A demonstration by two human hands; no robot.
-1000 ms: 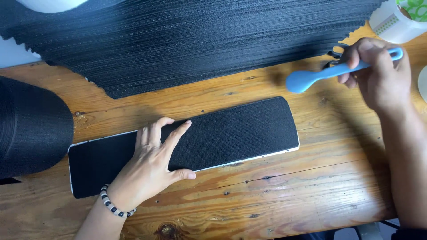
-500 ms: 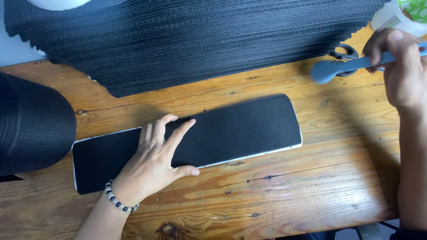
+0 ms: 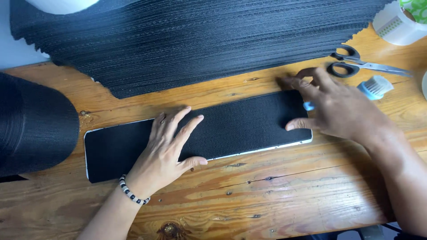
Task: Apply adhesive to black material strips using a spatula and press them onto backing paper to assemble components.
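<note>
A long black fabric-covered panel [image 3: 231, 126] with a thin white edge lies flat on the wooden worktop [image 3: 275, 195], near its middle, its long axis running from 8 o'clock up toward 2 o'clock.

Left hand [image 3: 167, 149]: flat on the panel's left half, palm down, fingers [image 3: 189, 126] spread and pointing toward 1 o'clock, thumb out along the panel's near edge. It grips nothing. A black-and-white bead bracelet [image 3: 133, 194] sits on the wrist.

Right hand [image 3: 338, 111]: over the panel's right end, fingers loosely spread, thumb tip on the fabric near the right edge, fingertips reaching toward the far corner at 10 o'clock from the palm. Motion blur on the fingertips; contact there cannot be told.

A blue brush [image 3: 373, 87] with white bristles lies just at 2 o'clock of the right hand, its handle partly hidden under that hand. Scissors [image 3: 360, 64] with black handles lie just beyond the brush, blades pointing to 3 o'clock.

At 12 o'clock of the panel, a wide stack of black ribbed fabric sheets [image 3: 200, 40] covers the far worktop. A large black cone of thread [image 3: 33, 124] stands at 9 o'clock. A roll of tape [image 3: 393, 24] sits in the far right corner.
</note>
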